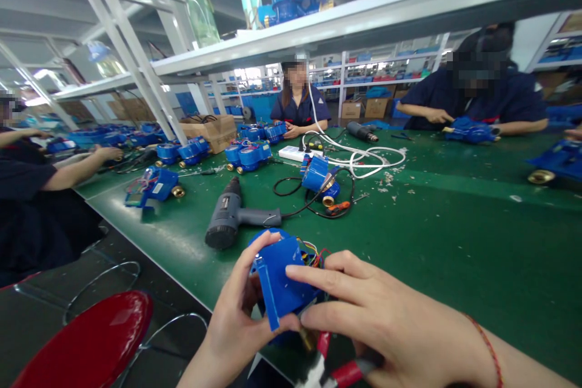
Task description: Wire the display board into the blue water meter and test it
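My left hand [236, 321] is closed round the edges of a blue water meter [284, 279], thumb below and fingers above. Its flat blue panel faces me, tilted, and thin coloured wires stick out at its right edge. My right hand [382, 309] rests its outstretched index finger on that panel. Tucked under the same hand's lower fingers are red-handled pliers [348, 373], their far parts blurred and partly cut off. Just beyond the meter, a grey heat gun [227, 218] lies on the green table.
Another blue meter [318, 176] lies among black cable behind the heat gun, near a white power strip [295, 153]. More blue meters [248, 154] stand farther back. Co-workers sit across and at left. A shelf [364, 24] hangs overhead; a red stool [86, 345] stands lower left.
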`<state>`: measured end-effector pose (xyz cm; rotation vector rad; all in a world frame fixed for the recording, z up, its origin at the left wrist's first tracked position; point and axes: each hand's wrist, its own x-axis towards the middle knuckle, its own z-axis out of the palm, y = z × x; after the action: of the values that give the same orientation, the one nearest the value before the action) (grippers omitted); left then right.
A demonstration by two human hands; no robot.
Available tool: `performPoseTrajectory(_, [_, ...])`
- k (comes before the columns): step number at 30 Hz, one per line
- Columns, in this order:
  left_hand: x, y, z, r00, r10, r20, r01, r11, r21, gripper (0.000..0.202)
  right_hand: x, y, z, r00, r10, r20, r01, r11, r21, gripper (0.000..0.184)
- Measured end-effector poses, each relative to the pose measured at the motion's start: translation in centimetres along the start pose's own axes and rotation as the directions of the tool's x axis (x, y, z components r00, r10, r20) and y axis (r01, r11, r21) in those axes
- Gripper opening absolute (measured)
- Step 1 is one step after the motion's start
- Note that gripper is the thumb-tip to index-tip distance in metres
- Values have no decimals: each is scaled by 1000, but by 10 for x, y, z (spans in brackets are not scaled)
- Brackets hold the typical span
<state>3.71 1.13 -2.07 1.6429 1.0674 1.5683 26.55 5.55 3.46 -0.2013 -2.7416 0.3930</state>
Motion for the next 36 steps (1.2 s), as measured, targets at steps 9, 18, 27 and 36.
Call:
performPoseTrajectory(9, [2, 1, -5, 998, -8, -62, 11, 999, 46, 92, 2, 5, 2, 987, -112, -112, 126, 983, 136, 27])
performPoseTrajectory(18, [5, 3, -1, 993, -90, -78, 77, 985, -152, 83, 0, 4, 3, 978, -67, -197, 101, 980, 170, 27])
performPoseTrajectory(27, [-4, 25, 5, 974, -223, -47, 218, 971, -99, 63, 3, 2, 11, 995, 67, -79, -63, 997, 45, 38])
performPoseTrajectory(36, [-8, 26, 2, 966, -208, -154, 209, 978, -10, 51, 2, -3, 11, 943, 134, -305, -90, 984, 156, 33])
